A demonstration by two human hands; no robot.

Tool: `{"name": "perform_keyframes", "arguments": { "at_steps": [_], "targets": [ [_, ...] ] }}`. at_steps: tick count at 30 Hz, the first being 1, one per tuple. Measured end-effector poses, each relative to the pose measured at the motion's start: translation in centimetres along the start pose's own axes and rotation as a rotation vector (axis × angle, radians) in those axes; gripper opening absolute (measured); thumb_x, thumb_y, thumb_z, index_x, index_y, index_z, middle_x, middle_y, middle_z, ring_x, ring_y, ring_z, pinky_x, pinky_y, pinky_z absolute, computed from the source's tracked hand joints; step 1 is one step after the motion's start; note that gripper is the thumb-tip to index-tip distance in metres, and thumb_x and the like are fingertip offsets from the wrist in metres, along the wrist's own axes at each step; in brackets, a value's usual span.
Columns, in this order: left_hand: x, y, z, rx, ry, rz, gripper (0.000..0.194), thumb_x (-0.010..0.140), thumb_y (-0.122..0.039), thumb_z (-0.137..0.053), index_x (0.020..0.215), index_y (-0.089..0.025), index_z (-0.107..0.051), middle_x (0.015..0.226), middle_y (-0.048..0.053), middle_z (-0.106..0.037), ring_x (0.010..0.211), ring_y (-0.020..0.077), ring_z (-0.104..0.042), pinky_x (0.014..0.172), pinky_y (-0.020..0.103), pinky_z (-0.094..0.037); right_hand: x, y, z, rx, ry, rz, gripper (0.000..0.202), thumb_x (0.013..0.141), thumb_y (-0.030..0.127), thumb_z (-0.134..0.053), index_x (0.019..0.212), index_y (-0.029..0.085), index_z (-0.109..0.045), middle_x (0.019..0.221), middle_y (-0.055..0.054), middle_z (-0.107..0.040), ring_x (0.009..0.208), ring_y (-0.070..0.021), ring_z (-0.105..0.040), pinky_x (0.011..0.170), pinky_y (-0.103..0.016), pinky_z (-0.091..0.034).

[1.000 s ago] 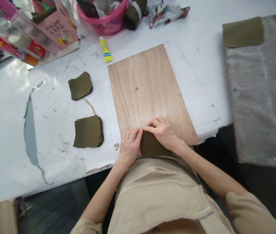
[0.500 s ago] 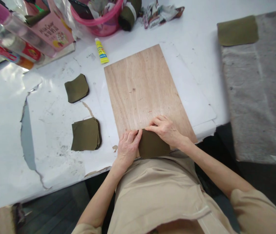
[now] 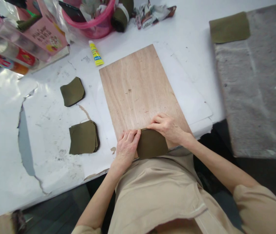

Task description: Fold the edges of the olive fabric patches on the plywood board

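**Two hands at the far edge of one dark olive, round-cornered flat piece [image 3: 152, 144]**

In the head view, your piece lies on the near end of the pale brown, rectangular wooden board [image 3: 133, 84], close to your beige clothing [image 3: 157, 182]. Your left hand [image 3: 127, 146] is closed at the piece's far left corner, thumb and forefinger pinching it. Your right hand [image 3: 166, 126] has its fingertips together and grips the same far edge, a little to the right. A narrow strip along this edge looks turned over.

To the left of the board are two stacks of similar olive pieces: a larger stack [image 3: 82, 138] nearer to you and a smaller stack [image 3: 72, 92] farther away. Just beyond the board's far left corner lies a small yellow glue-like tube [image 3: 95, 53].

I judge the piece to be light, thin and bendable, perhaps cloth or soft leather; I cannot tell which. It should not break, but it may slide on smooth wood or crease. The best hold is at the far edge, fingertips near together, with light and even pressure.
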State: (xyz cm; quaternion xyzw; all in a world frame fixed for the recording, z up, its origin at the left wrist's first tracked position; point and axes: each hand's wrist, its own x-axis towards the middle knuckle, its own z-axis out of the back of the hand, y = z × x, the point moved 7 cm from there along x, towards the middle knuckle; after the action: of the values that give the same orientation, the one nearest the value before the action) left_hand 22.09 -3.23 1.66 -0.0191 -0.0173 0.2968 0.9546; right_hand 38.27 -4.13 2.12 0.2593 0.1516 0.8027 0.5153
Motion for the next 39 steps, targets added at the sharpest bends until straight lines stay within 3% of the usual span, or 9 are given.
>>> {"name": "perform_keyframes", "arguments": {
  "at_steps": [17,24,33,39],
  "targets": [
    [0.5,0.5,0.0,-0.011,0.031,0.012,0.047,0.094,-0.015,-0.048,0.141,-0.018,-0.047,0.116,0.012,-0.059,0.106,0.0254,-0.052,0.089,0.038,-0.042,-0.4,-0.4,0.3,-0.043,-0.023,0.021,0.025,0.099,0.023,-0.046,0.105,0.019,-0.07,0.088,-0.006,-0.061,0.088,-0.0176,-0.05,0.081,-0.03,-0.04],
    [0.8,0.5,0.1,-0.004,0.095,-0.008,0.052,0.093,-0.015,-0.05,0.145,-0.021,-0.042,0.117,0.012,-0.057,0.107,0.0257,-0.052,0.089,0.039,-0.042,-0.7,-0.3,-0.1,-0.077,-0.022,0.042,0.025,0.098,0.023,-0.048,0.11,0.022,-0.069,0.092,-0.006,-0.062,0.092,-0.0188,-0.048,0.082,-0.031,-0.039],
    [1.0,0.2,0.1,0.055,0.087,-0.058,0.051,0.094,-0.016,-0.048,0.144,-0.021,-0.042,0.115,0.012,-0.059,0.103,0.0252,-0.054,0.085,0.039,-0.042,-0.9,0.2,0.0,-0.144,-0.04,0.083,0.026,0.098,0.02,-0.047,0.111,0.022,-0.069,0.089,-0.006,-0.061,0.089,-0.0184,-0.048,0.081,-0.032,-0.038],
    [1.4,0.1,0.2,0.078,0.008,-0.073,0.044,0.095,-0.017,-0.048,0.139,-0.022,-0.048,0.111,0.01,-0.06,0.101,0.0243,-0.054,0.086,0.037,-0.043,-0.7,0.5,0.2,-0.146,-0.044,0.083,0.025,0.098,0.019,-0.047,0.108,0.021,-0.07,0.088,-0.007,-0.061,0.088,-0.0183,-0.048,0.079,-0.032,-0.038]
  ]
}}
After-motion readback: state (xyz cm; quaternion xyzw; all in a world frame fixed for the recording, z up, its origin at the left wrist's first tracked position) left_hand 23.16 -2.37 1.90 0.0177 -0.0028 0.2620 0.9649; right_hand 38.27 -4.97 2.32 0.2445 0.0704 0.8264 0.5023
